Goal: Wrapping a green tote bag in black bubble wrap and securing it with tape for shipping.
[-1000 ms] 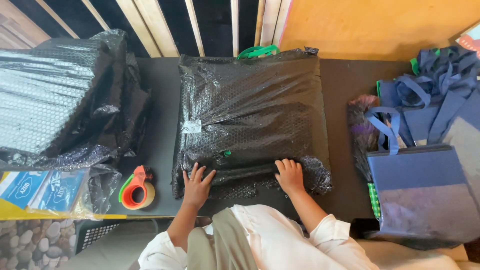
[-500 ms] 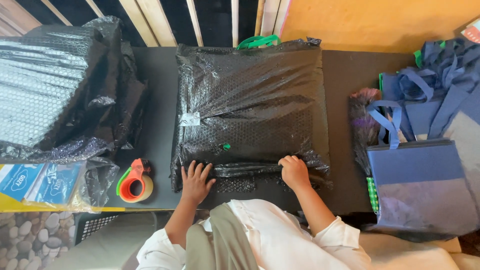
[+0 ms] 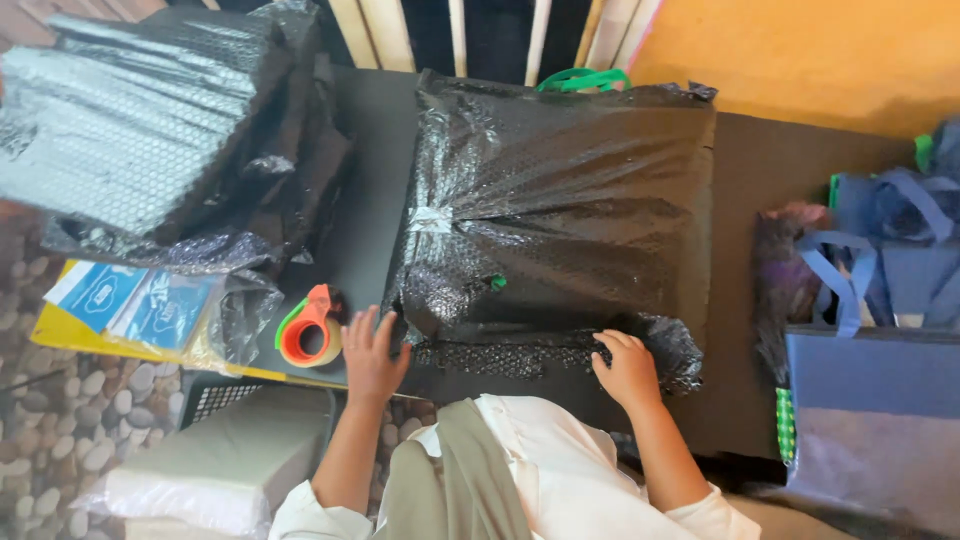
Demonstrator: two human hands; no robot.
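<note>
At the near edge of the dark flat table (image 3: 760,180), a big cushion-shaped parcel wrapped in black bubble film (image 3: 565,210) lay across the middle, its far side reaching toward the slatted back edge. A small strip of clear tape (image 3: 432,220) pinched the film into creases on its left flank, which looked to be why the wrap held snug there.

My left hand (image 3: 372,352) rested spread and flat at the parcel's near-left corner, fingers open, gripping nothing, only pressing beside the film as if to steady the bundle. My right hand (image 3: 628,368) was curled at the near-right corner, fingers bent onto the loose black flap (image 3: 540,352) that ran along the parcel's near side; I judged it was holding that fold down, though whether it truly pinched the film I cannot tell.

Just left of my left hand, close to the table's near-left corner, stood an orange and green tape dispenser (image 3: 308,330), untouched. A heap of folded black bubble sheeting (image 3: 150,140) filled the left end of the table, kept apart from the parcel. Blue fabric tote bags (image 3: 880,400) sat off the right edge, and blue-printed packets on a yellow sheet (image 3: 130,305) lay below the heap.
</note>
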